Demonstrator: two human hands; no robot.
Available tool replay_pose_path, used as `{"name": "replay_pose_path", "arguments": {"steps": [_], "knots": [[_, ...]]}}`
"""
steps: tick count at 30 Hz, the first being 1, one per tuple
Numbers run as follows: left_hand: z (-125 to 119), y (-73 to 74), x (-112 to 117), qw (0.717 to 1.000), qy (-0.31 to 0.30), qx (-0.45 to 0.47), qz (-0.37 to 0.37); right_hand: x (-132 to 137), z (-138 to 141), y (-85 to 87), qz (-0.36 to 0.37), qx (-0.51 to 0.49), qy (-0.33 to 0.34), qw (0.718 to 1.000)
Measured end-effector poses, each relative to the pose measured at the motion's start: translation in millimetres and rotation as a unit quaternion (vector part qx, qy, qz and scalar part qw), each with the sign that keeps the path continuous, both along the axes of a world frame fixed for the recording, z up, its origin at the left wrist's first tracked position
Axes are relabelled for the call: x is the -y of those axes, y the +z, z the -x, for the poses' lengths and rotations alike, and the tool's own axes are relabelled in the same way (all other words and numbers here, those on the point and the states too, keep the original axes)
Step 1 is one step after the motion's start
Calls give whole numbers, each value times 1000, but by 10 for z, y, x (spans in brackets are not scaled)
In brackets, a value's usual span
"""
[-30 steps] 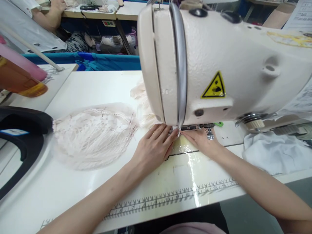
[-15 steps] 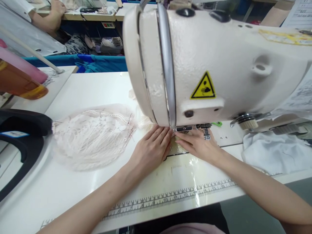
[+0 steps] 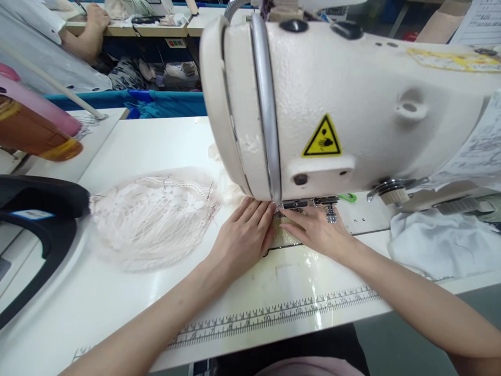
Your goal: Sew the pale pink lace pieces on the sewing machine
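Note:
My left hand (image 3: pixel 246 230) lies flat, palm down, its fingers stretched toward the needle area of a cream sewing machine (image 3: pixel 313 99). Beneath and beyond those fingertips is pale, sheer fabric (image 3: pixel 231 194). From the other side, my right hand (image 3: pixel 319 227) reaches to the same spot, thumb and index finger apart; some of its fingers are hidden behind the machine's metal parts. The fabric between the hands is mostly covered, and the needle is hard to make out. Left of my left hand rests a pale pink lace piece (image 3: pixel 152 224), loosely gathered, with dark reddish thread at its edges.
A black curved object (image 3: pixel 43 196) stands at the left edge, below pink and amber bottles (image 3: pixel 43 128). White cloth (image 3: pixel 442 243) lies at right, and a green item (image 3: pixel 347 198) behind my right hand. A printed ruler (image 3: pixel 274 316) runs along the front. Another person's arm (image 3: pixel 88 39) shows beyond.
The view has shifted slightly. Both hands keep nearly the same place and pose at the machine; the lace piece has not visibly moved on the table.

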State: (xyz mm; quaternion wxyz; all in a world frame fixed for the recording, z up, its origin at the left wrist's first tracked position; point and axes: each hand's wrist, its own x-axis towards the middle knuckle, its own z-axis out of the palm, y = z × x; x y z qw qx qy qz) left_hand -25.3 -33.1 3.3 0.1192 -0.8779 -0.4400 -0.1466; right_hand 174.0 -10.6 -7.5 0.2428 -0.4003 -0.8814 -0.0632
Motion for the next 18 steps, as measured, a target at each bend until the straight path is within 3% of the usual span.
{"name": "replay_pose_path", "arguments": {"steps": [5, 14, 18], "knots": [[2, 0, -15, 1000, 8, 4, 9, -20, -23, -53, 10, -31, -10, 999], [7, -30, 23, 997, 46, -15, 55, -119, -46, -3, 132, -77, -52, 987], [42, 57, -181, 997, 47, -3, 61, -128, -48, -5, 111, -112, -31, 987]]}}
